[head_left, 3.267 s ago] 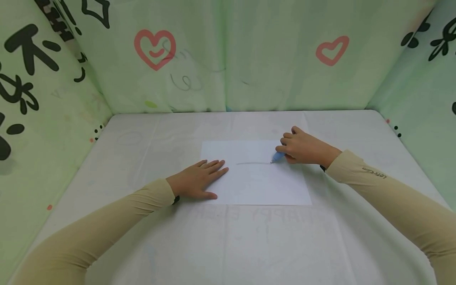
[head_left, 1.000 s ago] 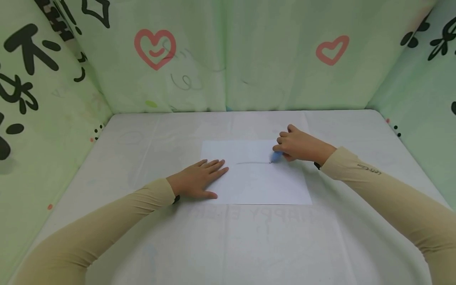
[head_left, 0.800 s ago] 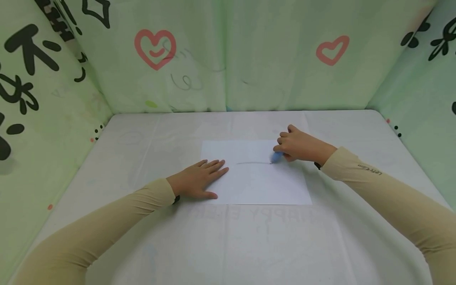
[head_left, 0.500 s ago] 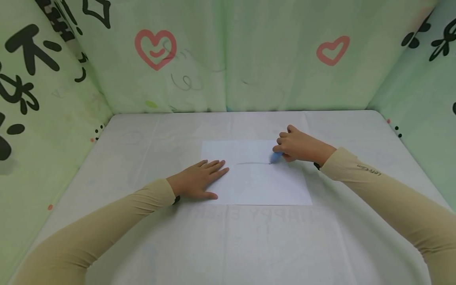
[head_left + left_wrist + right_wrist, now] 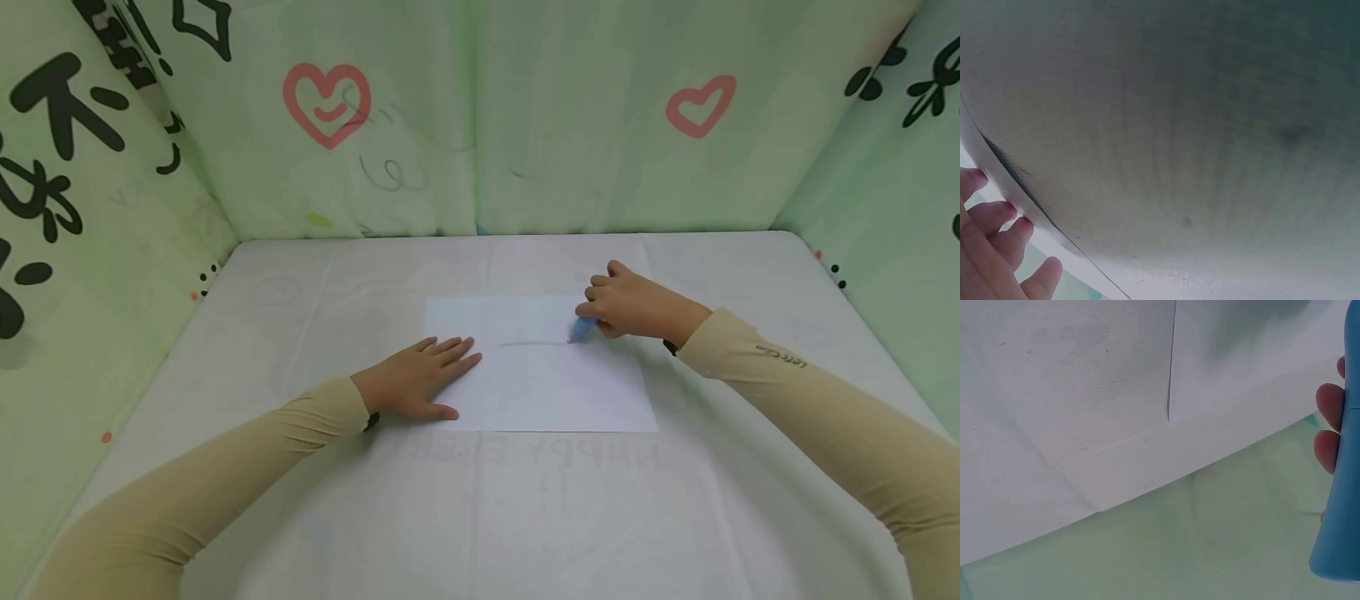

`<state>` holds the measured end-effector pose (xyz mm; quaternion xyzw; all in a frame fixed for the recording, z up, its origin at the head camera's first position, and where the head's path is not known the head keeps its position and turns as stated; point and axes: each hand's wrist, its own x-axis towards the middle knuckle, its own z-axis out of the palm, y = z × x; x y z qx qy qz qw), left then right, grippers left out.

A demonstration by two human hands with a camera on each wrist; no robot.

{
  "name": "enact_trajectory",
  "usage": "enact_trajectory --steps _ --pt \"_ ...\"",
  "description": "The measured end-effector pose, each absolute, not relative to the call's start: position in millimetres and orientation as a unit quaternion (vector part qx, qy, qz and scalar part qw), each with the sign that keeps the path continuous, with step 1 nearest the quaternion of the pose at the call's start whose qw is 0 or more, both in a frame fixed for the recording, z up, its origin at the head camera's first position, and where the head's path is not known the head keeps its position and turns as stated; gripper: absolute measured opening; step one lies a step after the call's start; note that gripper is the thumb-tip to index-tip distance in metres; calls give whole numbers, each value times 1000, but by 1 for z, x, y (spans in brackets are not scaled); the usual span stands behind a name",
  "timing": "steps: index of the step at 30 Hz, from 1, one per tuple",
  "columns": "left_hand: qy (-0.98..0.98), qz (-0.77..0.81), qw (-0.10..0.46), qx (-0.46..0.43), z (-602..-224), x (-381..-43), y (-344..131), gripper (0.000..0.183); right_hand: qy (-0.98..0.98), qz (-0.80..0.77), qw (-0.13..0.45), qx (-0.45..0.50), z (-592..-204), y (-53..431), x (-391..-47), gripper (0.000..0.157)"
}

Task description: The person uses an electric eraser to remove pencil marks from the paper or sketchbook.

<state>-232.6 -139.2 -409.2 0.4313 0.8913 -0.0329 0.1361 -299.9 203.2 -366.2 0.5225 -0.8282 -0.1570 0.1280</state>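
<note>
A white sheet of paper (image 5: pixel 540 392) lies on the table, with a thin grey line (image 5: pixel 525 343) across its upper middle. My left hand (image 5: pixel 416 379) rests on the sheet's left edge, palm down with fingers spread; in the left wrist view several fingertips (image 5: pixel 1022 228) show at the lower left. My right hand (image 5: pixel 637 304) grips a thick, smooth blue pen (image 5: pixel 583 328), its narrow tip down at the right end of the grey line. The right wrist view shows the blue pen's rounded barrel (image 5: pixel 1344 506) close up, with fingers (image 5: pixel 1329 406) curled round it.
A white cloth (image 5: pixel 360 517) with faint printed letters covers the table (image 5: pixel 300 267). Green fabric walls (image 5: pixel 570 167) with printed hearts and black marks stand at the back and both sides. Beige sleeves cover both forearms.
Compared with about three seconds ago, my right hand and the blue pen are slightly farther left and away from me. Since then the grey line looks unchanged. My left hand stays put.
</note>
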Motion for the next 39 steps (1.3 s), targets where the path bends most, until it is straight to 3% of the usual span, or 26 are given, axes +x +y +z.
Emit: enact_trajectory --steps 27,34,39 --pt "891 -30 133 433 -409 -232 -139 83 -829 -155 118 524 -365 205 -296 14" --pt "891 -30 129 434 -410 -233 -140 84 -849 -156 89 497 -361 208 -291 22" --pt "891 -29 128 435 -411 -233 -140 84 -839 -174 101 505 -364 209 -291 24"
